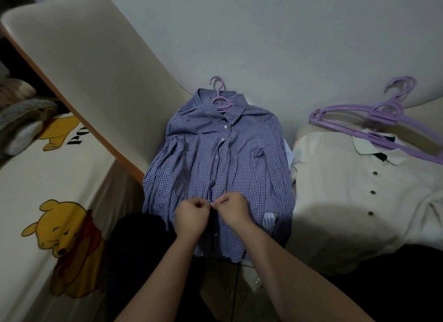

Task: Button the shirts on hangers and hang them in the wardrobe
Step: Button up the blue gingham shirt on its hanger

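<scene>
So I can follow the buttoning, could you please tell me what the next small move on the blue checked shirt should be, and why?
Probably push the button through its hole: it shows between the left hand and right hand, which both pinch the front edges of the blue checked shirt low down, and the shirt lies on its purple hanger.

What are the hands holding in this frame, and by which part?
Both hold the blue checked shirt at its front opening, low down: the left hand pinches one edge, the right hand the other.
</scene>
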